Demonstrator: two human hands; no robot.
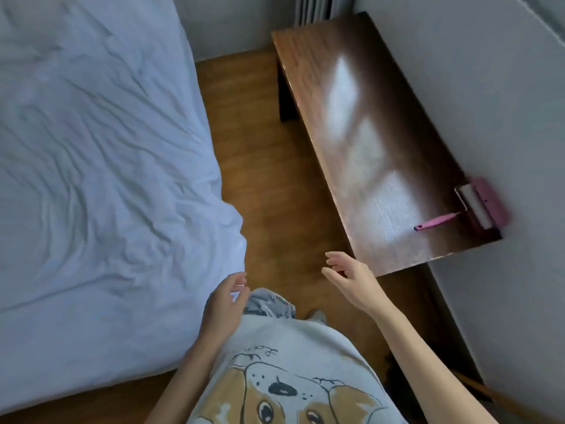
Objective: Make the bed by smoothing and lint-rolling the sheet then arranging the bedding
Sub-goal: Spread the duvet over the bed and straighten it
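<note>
While both hands' fingers (331,258) hang released | lint roller (470,209) well apart, on bench (367,117)

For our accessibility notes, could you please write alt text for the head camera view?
A person stands between a bed with a wrinkled pale blue sheet and a dark wooden bench, both hands empty: left hand near the sheet's corner, right hand open toward the bench. A pink lint roller lies at the bench's near end by the wall.
</note>
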